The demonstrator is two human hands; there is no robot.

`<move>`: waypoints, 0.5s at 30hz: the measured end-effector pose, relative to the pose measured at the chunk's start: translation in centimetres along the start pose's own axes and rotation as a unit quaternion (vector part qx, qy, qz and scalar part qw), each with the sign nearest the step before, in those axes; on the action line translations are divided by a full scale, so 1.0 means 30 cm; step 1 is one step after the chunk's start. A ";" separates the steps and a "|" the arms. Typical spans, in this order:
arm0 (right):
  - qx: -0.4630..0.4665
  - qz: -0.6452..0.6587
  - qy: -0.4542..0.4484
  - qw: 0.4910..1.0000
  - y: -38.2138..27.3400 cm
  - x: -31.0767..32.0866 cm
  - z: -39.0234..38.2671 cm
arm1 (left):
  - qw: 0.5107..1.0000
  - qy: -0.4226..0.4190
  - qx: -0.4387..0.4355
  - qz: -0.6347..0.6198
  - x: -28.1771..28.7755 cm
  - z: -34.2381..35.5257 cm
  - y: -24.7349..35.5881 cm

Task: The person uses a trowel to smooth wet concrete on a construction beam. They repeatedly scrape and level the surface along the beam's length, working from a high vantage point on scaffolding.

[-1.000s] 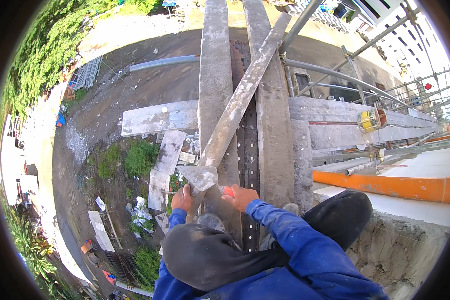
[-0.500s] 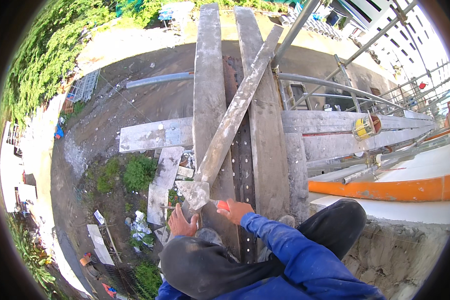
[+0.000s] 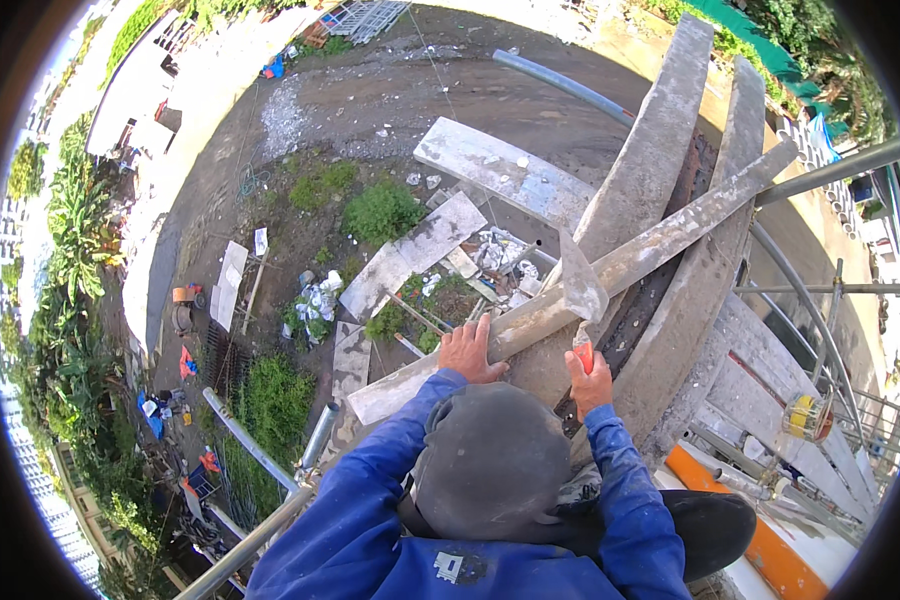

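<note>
A narrow, mortar-stained plank lies slantwise across two wider planks. My left hand is open on it near its lower left end, fingers spread over the surface. In my right hand is a trowel, its orange-red handle gripped by closed fingers. The grey, mortar-smeared blade points forward over the narrow plank; whether it touches the wood I cannot tell. My bent knee in dark trousers rises between my two forearms.
Two wide planks run forward, with a dark gap between them. The ground lies far below, with a green shrub and rubble. Scaffold pipes stand at lower left and on the right. A yellow bucket sits right, near an orange-banded ledge.
My view has turned left. The narrow plank's lower end now shows beyond my left hand. The trowel blade, earlier pointing left close to that hand, now points forward and stands farther from it.
</note>
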State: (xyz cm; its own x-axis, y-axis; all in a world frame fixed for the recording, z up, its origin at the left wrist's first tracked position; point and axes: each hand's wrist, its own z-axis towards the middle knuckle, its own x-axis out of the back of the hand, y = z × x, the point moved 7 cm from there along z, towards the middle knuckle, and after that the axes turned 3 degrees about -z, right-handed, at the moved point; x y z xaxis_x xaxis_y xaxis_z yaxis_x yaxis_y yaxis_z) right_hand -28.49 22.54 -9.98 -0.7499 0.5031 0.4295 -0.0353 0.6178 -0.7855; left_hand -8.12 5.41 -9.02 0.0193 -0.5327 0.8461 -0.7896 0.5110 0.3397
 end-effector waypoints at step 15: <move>-0.138 0.153 0.032 0.978 0.078 0.049 -0.005 | 0.997 0.000 -0.002 -0.076 0.018 -0.020 0.006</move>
State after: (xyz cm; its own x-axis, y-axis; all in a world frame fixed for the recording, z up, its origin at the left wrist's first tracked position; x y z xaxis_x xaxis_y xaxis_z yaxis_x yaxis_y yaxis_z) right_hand -29.56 24.81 -11.11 -0.6547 0.7208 0.2276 0.3694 0.5678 -0.7357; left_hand -7.90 5.61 -8.26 0.1394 -0.6037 0.7849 -0.7748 0.4271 0.4661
